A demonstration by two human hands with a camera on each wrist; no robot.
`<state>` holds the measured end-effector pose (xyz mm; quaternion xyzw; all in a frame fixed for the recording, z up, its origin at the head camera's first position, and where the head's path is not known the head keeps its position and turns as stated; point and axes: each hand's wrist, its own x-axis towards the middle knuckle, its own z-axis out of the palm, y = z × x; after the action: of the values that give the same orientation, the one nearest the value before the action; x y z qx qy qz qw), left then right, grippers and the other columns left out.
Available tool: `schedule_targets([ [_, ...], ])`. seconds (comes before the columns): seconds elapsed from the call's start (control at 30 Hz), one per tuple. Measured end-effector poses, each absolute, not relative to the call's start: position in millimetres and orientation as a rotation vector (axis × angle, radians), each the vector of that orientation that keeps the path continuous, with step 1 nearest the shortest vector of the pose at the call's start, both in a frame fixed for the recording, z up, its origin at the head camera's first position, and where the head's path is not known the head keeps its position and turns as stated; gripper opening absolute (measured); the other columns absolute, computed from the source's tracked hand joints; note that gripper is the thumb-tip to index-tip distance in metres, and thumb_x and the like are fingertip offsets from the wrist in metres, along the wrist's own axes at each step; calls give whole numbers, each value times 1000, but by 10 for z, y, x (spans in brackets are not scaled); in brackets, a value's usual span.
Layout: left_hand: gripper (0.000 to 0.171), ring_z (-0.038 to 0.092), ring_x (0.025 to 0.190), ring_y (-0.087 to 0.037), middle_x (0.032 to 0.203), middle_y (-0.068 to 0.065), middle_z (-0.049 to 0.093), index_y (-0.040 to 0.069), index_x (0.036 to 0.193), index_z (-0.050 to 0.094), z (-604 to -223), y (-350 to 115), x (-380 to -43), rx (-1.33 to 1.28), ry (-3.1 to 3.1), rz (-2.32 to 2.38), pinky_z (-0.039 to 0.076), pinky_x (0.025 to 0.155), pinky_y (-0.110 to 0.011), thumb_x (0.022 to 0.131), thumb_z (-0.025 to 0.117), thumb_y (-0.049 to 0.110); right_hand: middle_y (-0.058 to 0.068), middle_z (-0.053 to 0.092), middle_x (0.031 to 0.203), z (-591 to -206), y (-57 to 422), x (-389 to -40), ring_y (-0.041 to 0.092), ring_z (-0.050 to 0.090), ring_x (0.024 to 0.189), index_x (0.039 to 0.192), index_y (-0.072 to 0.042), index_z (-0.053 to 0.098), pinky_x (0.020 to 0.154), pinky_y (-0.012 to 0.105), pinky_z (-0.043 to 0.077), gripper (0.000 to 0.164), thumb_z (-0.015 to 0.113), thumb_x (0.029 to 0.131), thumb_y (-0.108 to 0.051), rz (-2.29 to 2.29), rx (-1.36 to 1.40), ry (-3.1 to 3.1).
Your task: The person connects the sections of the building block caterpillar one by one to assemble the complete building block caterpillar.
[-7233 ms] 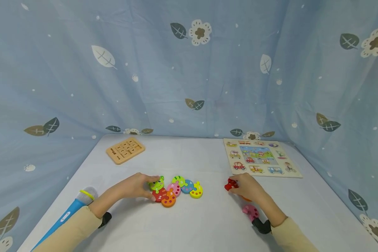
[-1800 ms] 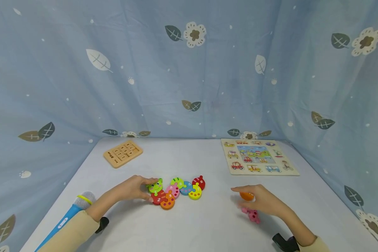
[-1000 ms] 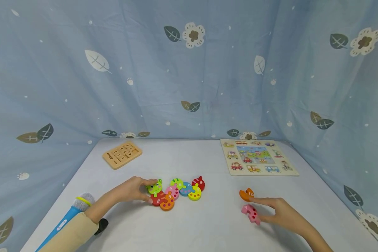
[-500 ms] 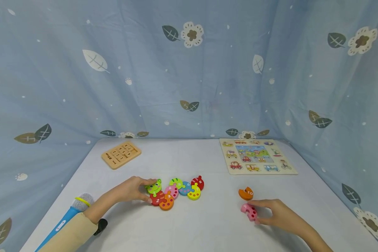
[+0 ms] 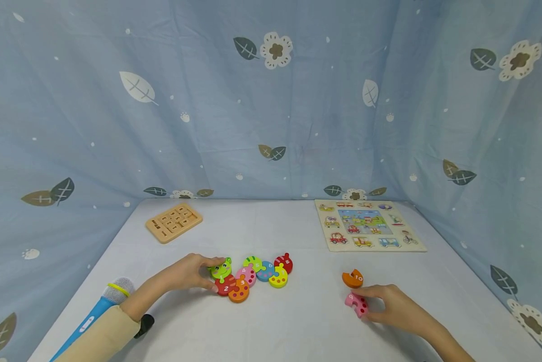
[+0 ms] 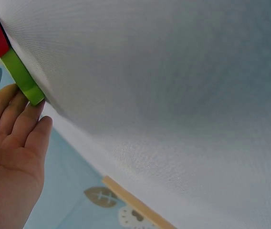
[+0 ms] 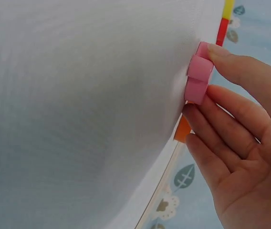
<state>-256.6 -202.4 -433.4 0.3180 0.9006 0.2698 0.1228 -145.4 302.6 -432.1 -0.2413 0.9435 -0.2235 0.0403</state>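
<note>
A row of joined caterpillar puzzle pieces (image 5: 265,271) lies on the white table, from a green smiling head (image 5: 220,269) and a red piece numbered 2 to a red piece numbered 8. My left hand (image 5: 186,273) holds the row's left end, fingers at the head, thumb by the red piece. Off to the right, my right hand (image 5: 394,307) pinches a pink puzzle piece (image 5: 356,304) numbered 9 between thumb and fingers. In the right wrist view the pink piece (image 7: 200,75) shows edge-on. Just behind it lies an orange puzzle piece (image 5: 352,278) numbered 10.
A wooden number board (image 5: 174,222) lies at the back left. At the back right is a vehicle picture puzzle board (image 5: 370,225). A blue toy microphone (image 5: 100,310) lies beside the left forearm. Blue patterned cloth (image 5: 271,100) hangs behind the table.
The red 8 piece has gone from my right hand to the row's right end. My right hand has since moved to the pink piece and grips it. The left hand stays at the head.
</note>
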Motion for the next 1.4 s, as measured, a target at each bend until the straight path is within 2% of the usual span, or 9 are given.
schedule_targets([
  [0.4, 77, 45, 129, -37, 138, -10, 53, 7, 135, 56, -4332, -2025, -2569, 915, 2626, 785, 39, 103, -55, 72, 83, 41, -1, 68, 117, -4301, 2984, -1458, 20, 64, 108, 121, -11, 68, 87, 44, 53, 45, 79, 78, -18, -710, -758, 2902],
  [0.77, 78, 46, 129, -36, 138, -10, 54, 8, 135, 57, -4326, -2028, -2561, 882, 2631, 782, 39, 103, -54, 70, 83, 42, -3, 68, 118, -4243, 2883, -1573, 19, 63, 109, 121, -9, 68, 89, 45, 52, 46, 80, 78, -22, -719, -762, 2910],
  [0.93, 78, 46, 129, -36, 138, -10, 54, 7, 135, 56, -4317, -2018, -2562, 912, 2624, 780, 40, 102, -54, 71, 83, 42, -10, 69, 106, -4232, 2836, -1673, 7, 62, 91, 122, -10, 68, 83, 38, 55, 46, 80, 79, -21, -777, -794, 2896],
  [1.0, 78, 46, 129, -37, 137, -10, 54, 6, 135, 56, -4311, -2011, -2558, 916, 2625, 778, 40, 102, -54, 71, 83, 42, -8, 69, 107, -4225, 2814, -1716, 6, 62, 89, 122, -10, 67, 82, 37, 56, 45, 79, 80, -19, -810, -811, 2876],
  [1.2, 78, 46, 129, -37, 137, -10, 54, 6, 135, 56, -4298, -2000, -2548, 899, 2623, 783, 39, 102, -54, 70, 83, 40, -1, 68, 117, -4196, 2730, -1799, 18, 64, 104, 121, -8, 68, 88, 41, 54, 41, 77, 81, -13, -851, -823, 2866],
  [1.4, 78, 44, 130, -37, 138, -11, 54, 7, 136, 56, -4303, -2001, -2547, 877, 2621, 785, 39, 103, -55, 70, 83, 41, 0, 68, 116, -4199, 2673, -1901, 18, 63, 103, 119, -7, 69, 87, 40, 54, 39, 76, 81, -9, -867, -840, 2862],
])
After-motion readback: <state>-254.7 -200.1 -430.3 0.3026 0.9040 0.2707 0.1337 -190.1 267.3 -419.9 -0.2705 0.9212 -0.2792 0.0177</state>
